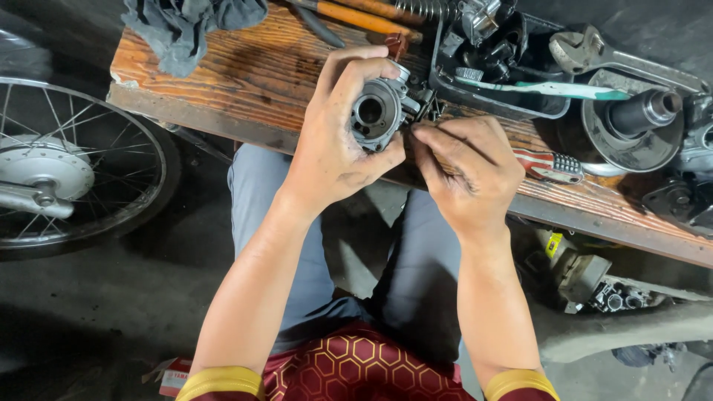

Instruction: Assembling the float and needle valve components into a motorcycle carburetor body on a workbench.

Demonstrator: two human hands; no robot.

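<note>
**Small carburettor part worked over the lap**

Nearest the camera are the person's forearms, rising from the lap to the two hands. The left hand [334,137] is closed around a grey metal carburettor body [377,111], its round bore facing up, held just above the near edge of the wooden table [245,74]. The right hand [464,167] pinches something tiny against the body's side; what it is I cannot tell, probably a screw or clip. A slip of those greasy fingers could drop the piece between the knees to the floor. A toothbrush [549,89] and wrench [616,56] lie beyond the right hand.
</note>
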